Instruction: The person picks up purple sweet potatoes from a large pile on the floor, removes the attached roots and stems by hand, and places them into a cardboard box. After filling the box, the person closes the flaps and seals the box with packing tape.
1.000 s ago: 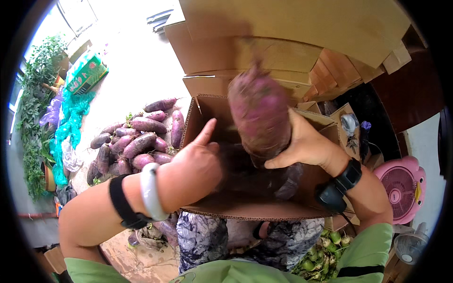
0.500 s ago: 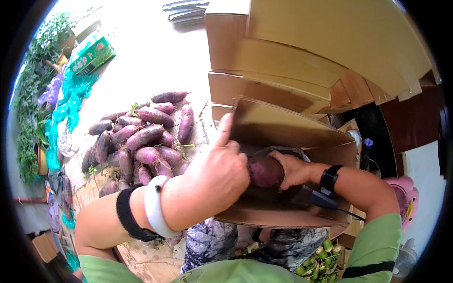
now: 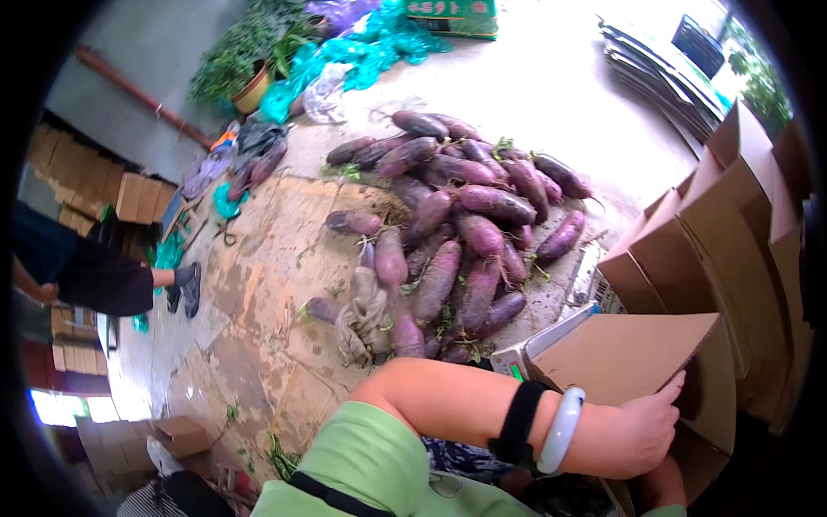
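Note:
At the lower right, my left hand [image 3: 639,432] rests at a cardboard box [image 3: 620,353], its fingers bent against the edge of the raised flap. A white bangle and a black band circle that arm. Only a part of my right hand or wrist [image 3: 663,482] shows, just under the left one; its fingers are hidden, and what they hold cannot be seen. The box's inside is mostly covered by the flap and my arm. Left of the box lies a big heap of long purple radishes [image 3: 495,204]. A scale with a lit green display [image 3: 516,370] sits between heap and box.
Large cardboard boxes [image 3: 732,233] stand at the right, with flattened stacks [image 3: 655,73] behind. A grey crumpled cloth [image 3: 369,312] lies on the near heap. Another person [image 3: 103,271] stands at the left; someone's white shoe [image 3: 164,457] shows lower left. Far off are teal netting [image 3: 362,52] and a potted plant [image 3: 251,86].
The view has swung left, so the box and my hands now sit at the lower right. The radish in my right hand half a second ago is out of sight.

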Demonstrator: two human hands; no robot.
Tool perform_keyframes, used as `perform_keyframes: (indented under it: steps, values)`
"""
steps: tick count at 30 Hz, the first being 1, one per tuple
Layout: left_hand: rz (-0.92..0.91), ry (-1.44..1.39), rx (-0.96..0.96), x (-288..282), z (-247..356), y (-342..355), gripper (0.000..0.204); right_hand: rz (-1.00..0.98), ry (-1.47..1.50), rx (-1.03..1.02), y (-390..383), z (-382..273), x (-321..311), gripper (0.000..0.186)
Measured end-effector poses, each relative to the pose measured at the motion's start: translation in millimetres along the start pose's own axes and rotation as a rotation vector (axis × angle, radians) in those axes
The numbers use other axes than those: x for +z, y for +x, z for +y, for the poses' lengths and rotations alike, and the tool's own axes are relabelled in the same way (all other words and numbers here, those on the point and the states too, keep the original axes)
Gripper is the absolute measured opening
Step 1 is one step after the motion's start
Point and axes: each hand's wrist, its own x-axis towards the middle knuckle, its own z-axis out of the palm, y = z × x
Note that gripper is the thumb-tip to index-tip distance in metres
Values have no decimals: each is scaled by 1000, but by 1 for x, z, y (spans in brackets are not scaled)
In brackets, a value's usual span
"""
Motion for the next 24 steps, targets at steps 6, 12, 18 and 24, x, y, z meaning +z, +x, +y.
perform_keyframes:
  steps: [6,12,18,24]
  values:
    - [97,-127,-180,29,7,17,18,29,143,338,-30,-12,-30,78]
    - [693,-619,-270,15,3,-72,17,131,281,585,-72,-47,-73,75]
    - [537,-257,-1495,107,-3,-311,32,555,266,112,-129,-62,-90,49]
    - [49,197,-2013,166,34,-420,58,797,262,-217,-145,-161,-61,29]
